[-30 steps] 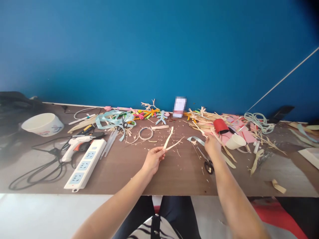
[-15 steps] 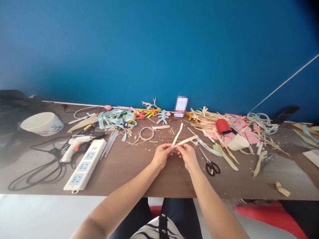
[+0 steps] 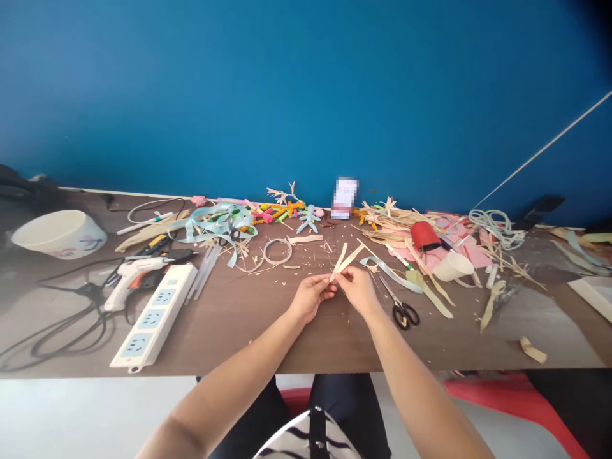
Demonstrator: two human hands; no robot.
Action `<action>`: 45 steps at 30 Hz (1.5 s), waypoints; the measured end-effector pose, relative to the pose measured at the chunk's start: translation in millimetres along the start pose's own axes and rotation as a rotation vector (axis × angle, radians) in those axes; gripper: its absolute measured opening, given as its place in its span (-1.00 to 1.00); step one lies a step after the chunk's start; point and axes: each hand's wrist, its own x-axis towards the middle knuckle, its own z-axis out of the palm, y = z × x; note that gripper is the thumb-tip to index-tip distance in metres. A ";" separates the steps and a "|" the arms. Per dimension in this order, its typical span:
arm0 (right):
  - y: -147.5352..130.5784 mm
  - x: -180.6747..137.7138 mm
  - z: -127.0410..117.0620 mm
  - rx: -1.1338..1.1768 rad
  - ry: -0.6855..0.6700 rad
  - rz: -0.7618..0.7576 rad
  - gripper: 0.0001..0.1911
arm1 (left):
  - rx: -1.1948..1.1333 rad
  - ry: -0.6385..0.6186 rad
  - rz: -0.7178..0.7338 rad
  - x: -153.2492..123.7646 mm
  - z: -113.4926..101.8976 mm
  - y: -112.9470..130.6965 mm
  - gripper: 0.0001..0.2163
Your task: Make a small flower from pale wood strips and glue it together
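Observation:
Two pale, flat strips (image 3: 345, 260), like raffia or corn husk, rise in a narrow V from between my fingertips above the table. My left hand (image 3: 312, 296) is closed, with thumb and fingers pinching at the strips' lower ends. My right hand (image 3: 356, 288) meets it there and pinches the same strips. Whether the two strips are one folded piece is hidden by the fingers. Right of my right hand lie black-handled scissors (image 3: 404, 314) and a light blue ribbon (image 3: 393, 275). A roll of clear tape (image 3: 277, 251) rests beyond my left hand.
At left are a white power strip (image 3: 155, 315), a white glue gun (image 3: 136, 277), glue sticks (image 3: 204, 271) and a white bowl (image 3: 62, 233). Fuzzy coloured pieces (image 3: 308, 218) line the blue wall. A red cup (image 3: 424, 236) and white cup (image 3: 453, 267) lie among strips at right.
The two strips have swung closer together, from a wide V to a narrow one. My right hand has turned slightly inward and up. The view has shifted a little.

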 end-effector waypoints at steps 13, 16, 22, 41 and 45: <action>0.3 0.4 8.5 0.005 0.059 0.010 -0.85 | -0.028 0.012 -0.011 -0.8 -2.5 -0.2 -0.77; 1.0 0.5 10.2 -0.006 0.086 0.005 -0.86 | -0.015 0.013 -0.009 -1.7 -1.2 0.5 -0.76; 2.0 -1.7 13.8 0.055 0.094 0.040 -0.86 | 0.042 0.049 0.014 -1.2 1.3 -0.2 -0.71; -0.6 1.9 11.4 0.666 -0.047 0.292 -0.79 | 0.055 0.048 0.024 -2.8 -1.3 4.3 -0.77; -1.1 3.8 11.5 0.624 -0.039 0.293 -0.81 | 0.168 0.040 0.025 -4.7 -2.9 8.9 -0.79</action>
